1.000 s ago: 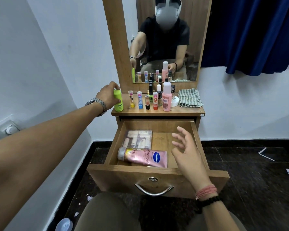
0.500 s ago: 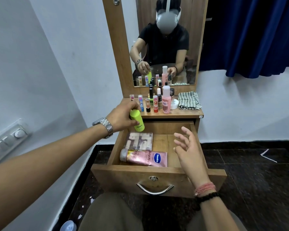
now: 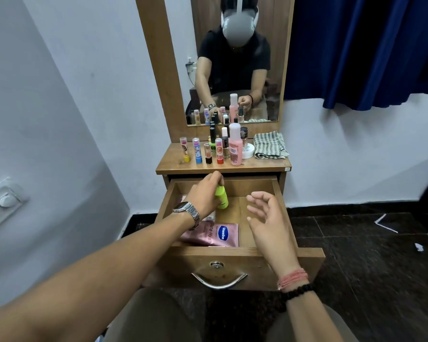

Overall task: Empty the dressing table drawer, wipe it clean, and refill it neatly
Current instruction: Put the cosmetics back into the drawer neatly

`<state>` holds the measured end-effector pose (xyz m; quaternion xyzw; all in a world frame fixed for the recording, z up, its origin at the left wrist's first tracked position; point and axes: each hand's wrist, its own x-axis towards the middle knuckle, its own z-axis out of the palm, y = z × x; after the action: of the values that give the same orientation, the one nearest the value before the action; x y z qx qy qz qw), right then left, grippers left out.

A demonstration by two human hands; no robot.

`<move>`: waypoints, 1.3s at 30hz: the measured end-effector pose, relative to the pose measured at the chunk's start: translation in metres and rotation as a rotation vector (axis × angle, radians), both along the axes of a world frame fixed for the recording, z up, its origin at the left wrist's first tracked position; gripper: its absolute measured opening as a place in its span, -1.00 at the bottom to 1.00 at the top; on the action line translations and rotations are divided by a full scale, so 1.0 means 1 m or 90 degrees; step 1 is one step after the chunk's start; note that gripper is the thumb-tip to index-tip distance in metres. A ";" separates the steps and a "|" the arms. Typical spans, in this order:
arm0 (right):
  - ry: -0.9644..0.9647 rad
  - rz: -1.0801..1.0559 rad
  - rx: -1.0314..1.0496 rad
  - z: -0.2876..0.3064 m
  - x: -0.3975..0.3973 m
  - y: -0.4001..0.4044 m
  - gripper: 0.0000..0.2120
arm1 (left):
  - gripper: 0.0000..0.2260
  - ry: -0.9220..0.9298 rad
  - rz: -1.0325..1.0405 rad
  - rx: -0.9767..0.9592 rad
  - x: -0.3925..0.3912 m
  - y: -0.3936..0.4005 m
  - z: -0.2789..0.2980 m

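The wooden drawer (image 3: 235, 262) of the dressing table stands pulled out. My left hand (image 3: 203, 196) is inside it near the back, shut on a small lime-green bottle (image 3: 221, 199) held upright. A pink Vaseline tube (image 3: 214, 234) lies along the drawer's front left. A clear box behind it is mostly hidden by my left wrist. My right hand (image 3: 267, 218) hovers open over the drawer's right side, fingers spread, holding nothing.
On the tabletop (image 3: 257, 165) stand several small cosmetic tubes and bottles, a tall pink bottle (image 3: 235, 145), a white jar and a folded striped cloth (image 3: 269, 145). A mirror rises behind. White wall at left, blue curtain at right, dark floor below.
My left hand has carried the lime-green bottle from the tabletop's left edge down into the drawer. My right hand stays over the drawer's right side.
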<state>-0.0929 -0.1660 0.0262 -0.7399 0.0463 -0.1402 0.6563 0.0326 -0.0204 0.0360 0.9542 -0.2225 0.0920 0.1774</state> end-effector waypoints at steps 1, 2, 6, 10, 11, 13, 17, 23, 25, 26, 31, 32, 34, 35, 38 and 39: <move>-0.003 0.000 -0.003 0.000 0.000 0.000 -0.49 | -0.65 0.000 0.007 0.000 0.003 -0.001 -0.003; -0.003 0.000 -0.004 -0.001 0.000 0.000 -0.51 | -0.66 0.000 0.016 0.000 0.005 -0.003 -0.006; 0.006 0.010 -0.007 -0.003 0.001 0.001 -0.55 | -0.68 0.000 0.028 0.001 0.013 -0.006 -0.012; 0.001 0.010 -0.009 -0.002 0.001 0.000 -0.57 | -0.69 -0.001 0.023 0.017 0.018 -0.009 -0.017; 0.000 0.010 -0.008 -0.002 0.001 0.001 -0.58 | -0.69 0.000 0.026 0.016 0.018 -0.010 -0.017; -0.002 0.011 -0.008 -0.001 0.001 0.001 -0.58 | -0.69 -0.005 0.034 0.015 0.020 -0.011 -0.018; -0.007 0.013 -0.010 -0.001 0.000 0.000 -0.58 | -0.73 -0.028 0.054 0.022 0.023 -0.011 -0.020; -0.005 0.016 -0.005 0.001 -0.001 -0.001 -0.61 | -0.75 -0.147 0.043 0.050 0.012 -0.009 -0.008; -0.005 0.016 -0.001 0.000 0.000 0.000 -0.62 | -0.77 -0.235 0.007 0.001 0.010 -0.014 0.009; -0.004 0.017 0.002 0.000 0.000 0.000 -0.62 | -0.77 -0.279 -0.005 -0.033 0.011 -0.018 0.021; -0.003 0.022 0.005 -0.001 0.000 -0.001 -0.61 | -0.54 -0.348 -0.005 -0.095 0.033 -0.044 0.091; -0.002 0.022 0.004 -0.001 0.000 -0.001 -0.61 | -0.52 -0.324 -0.002 -0.073 0.037 -0.048 0.100; -0.005 0.020 0.003 -0.001 0.000 -0.001 -0.61 | -0.57 -0.267 -0.004 -0.026 0.045 -0.054 0.110; -0.006 0.020 0.002 -0.001 0.000 -0.001 -0.60 | -0.61 -0.239 -0.008 -0.011 0.048 -0.055 0.111; -0.007 0.022 0.007 -0.001 0.000 -0.001 -0.59 | -0.72 -0.185 -0.007 -0.023 0.050 -0.052 0.111; -0.005 0.024 0.010 0.000 0.000 -0.001 -0.58 | -0.72 -0.178 -0.006 -0.036 0.050 -0.051 0.111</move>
<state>-0.0931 -0.1670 0.0257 -0.7350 0.0308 -0.1302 0.6647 0.0823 -0.0711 0.1466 0.9256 -0.2469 0.2297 0.1720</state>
